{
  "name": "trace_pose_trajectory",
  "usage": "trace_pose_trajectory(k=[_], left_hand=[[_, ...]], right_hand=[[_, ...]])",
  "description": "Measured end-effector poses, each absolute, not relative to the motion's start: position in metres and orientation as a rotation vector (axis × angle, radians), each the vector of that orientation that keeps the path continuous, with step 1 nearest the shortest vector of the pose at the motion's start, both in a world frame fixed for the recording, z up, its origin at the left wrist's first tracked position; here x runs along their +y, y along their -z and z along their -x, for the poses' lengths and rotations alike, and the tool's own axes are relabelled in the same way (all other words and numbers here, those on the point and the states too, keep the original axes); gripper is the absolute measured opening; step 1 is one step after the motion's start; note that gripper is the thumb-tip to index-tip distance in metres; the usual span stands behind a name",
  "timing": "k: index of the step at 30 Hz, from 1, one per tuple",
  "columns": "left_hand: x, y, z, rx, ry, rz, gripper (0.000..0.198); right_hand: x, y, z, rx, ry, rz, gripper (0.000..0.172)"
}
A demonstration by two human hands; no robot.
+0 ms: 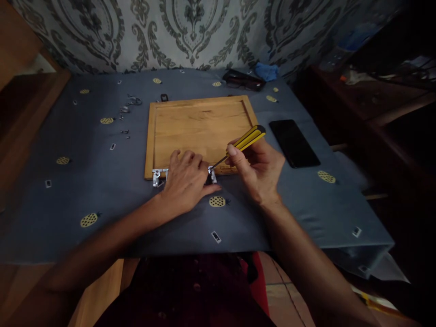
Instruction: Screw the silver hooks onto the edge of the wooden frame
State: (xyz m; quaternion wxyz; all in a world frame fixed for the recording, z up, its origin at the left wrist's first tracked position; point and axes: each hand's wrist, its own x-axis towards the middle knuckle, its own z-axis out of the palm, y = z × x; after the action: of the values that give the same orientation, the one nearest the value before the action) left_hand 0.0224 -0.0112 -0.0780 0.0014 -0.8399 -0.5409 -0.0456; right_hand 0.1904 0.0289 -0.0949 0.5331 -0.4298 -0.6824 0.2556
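Observation:
A wooden panel [200,127] with a raised frame lies flat on the cloth-covered table. Shiny metal fittings that look like hinges sit along its near edge: one at the left [156,178], another at the right [213,175]. Between them, my left hand [185,184] grips the near edge, fingers bent on top and thumb stretched toward the right fitting. In my right hand [260,170] is a yellow and black screwdriver [247,138], held in a pinch and tilted. Its tip meets the right fitting; the screw there is too small to make out.
Several small metal parts [125,109] lie left of the panel. A black phone [294,143] lies to the right. Glasses [243,81] and a blue cloth [267,71] are at the back, by a patterned wall. Dark furniture [361,104] stands at the right.

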Motion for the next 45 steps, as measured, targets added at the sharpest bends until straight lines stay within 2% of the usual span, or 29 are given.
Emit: trace_pose_trajectory(k=[11, 33, 45], left_hand=[[-0.0104, 0.0838, -0.0202, -1.675, 0.214, 2.630, 0.049], [-0.0099, 0.0793, -0.0204, -1.728, 0.178, 2.717, 0.044], [-0.0101, 0.0791, -0.0202, -1.734, 0.171, 2.720, 0.045]], right_hand=[[0.0292, 0.0961, -0.1905, -1.673, -0.575, 1.032, 0.021], [0.0307, 0.0967, -0.1883, -1.650, -0.587, 1.086, 0.040], [0.0313, 0.0932, -0.1883, -1.660, -0.564, 1.016, 0.032]])
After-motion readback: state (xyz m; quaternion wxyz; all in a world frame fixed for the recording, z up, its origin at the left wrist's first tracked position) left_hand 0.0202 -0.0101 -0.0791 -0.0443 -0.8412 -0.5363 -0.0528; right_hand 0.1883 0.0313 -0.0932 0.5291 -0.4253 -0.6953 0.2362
